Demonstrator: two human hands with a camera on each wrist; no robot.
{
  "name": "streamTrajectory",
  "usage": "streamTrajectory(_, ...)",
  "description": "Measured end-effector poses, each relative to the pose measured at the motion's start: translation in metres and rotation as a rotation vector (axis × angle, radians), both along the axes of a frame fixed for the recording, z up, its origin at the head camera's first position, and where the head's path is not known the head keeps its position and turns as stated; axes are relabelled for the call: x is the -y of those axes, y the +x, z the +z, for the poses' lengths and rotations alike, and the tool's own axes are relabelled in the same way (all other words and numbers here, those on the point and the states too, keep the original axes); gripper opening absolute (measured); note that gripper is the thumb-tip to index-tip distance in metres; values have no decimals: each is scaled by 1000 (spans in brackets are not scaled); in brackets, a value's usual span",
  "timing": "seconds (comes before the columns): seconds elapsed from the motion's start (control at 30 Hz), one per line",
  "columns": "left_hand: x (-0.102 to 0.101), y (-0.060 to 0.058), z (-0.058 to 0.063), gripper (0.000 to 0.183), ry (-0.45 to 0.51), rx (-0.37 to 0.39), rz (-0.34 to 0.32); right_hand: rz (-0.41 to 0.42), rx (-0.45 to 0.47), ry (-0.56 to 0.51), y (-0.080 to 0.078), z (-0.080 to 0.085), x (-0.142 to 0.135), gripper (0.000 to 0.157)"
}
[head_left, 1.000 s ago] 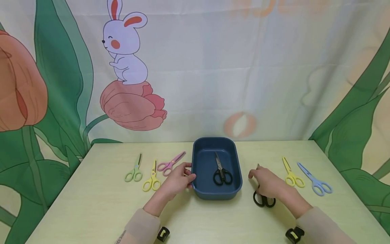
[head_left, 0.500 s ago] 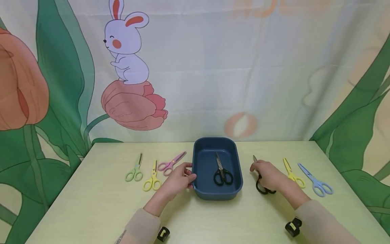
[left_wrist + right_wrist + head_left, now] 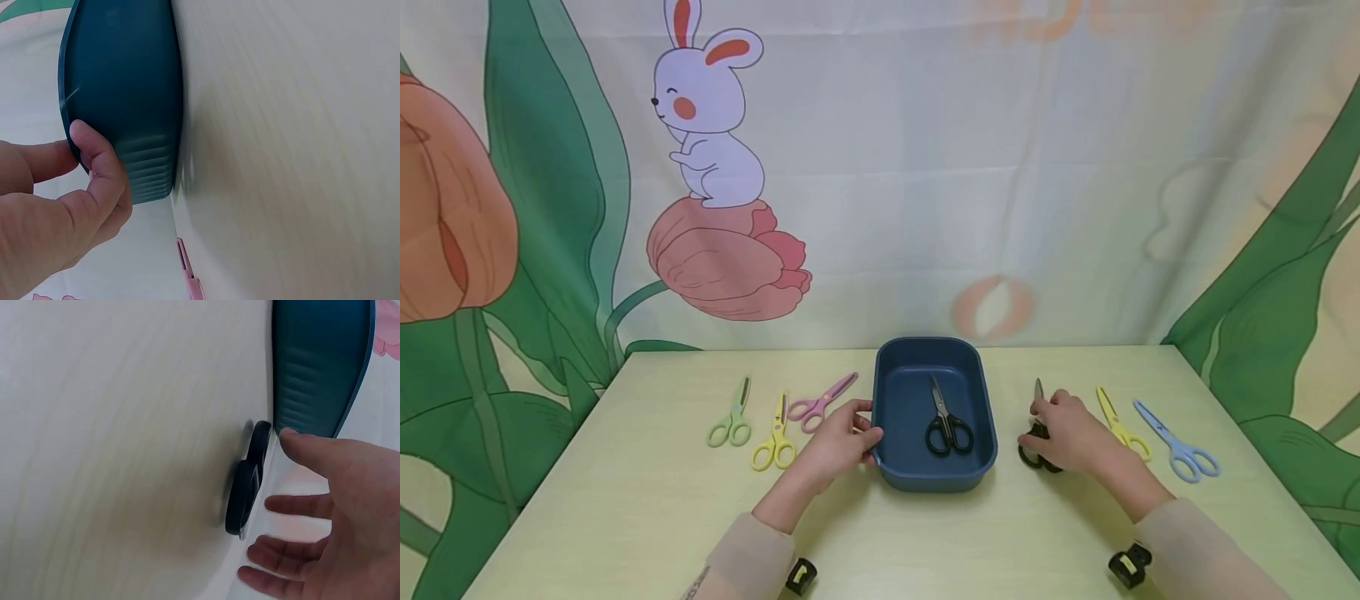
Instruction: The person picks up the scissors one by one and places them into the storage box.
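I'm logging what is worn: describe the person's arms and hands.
The left hand and right hand wear no visible gloves. The left sleeve and right sleeve are pale beige, each with a small black device alongside. A dark patterned marking shows by the left sleeve.

Your left hand (image 3: 842,437) grips the left rim of the deep blue bin (image 3: 934,482), which sits upright on the table with rounded corners. Inside it lie black-handled scissors (image 3: 948,430), blades closed and tips pointing away from you. A second black-handled pair (image 3: 234,500) lies on the table right of the bin, handles towards you, beneath your right hand (image 3: 1067,433); whether your fingertips touch it is hard to tell.
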State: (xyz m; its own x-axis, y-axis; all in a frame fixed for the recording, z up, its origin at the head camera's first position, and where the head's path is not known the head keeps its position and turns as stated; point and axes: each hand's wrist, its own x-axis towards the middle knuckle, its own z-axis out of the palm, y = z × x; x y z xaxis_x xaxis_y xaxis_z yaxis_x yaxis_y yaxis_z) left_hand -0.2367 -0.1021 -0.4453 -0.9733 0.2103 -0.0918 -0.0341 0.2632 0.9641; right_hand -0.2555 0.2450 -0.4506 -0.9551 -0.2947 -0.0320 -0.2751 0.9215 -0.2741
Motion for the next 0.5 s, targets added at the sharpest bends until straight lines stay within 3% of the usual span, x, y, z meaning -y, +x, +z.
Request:
streamTrajectory(0.23, 0, 1, 1, 44, 3, -2, 3, -71, 75, 52, 12, 6, 9, 73)
streamTrajectory(0.5, 1, 0, 0, 45, -3, 12, -7, -41, 42, 53, 15, -1, 10, 59)
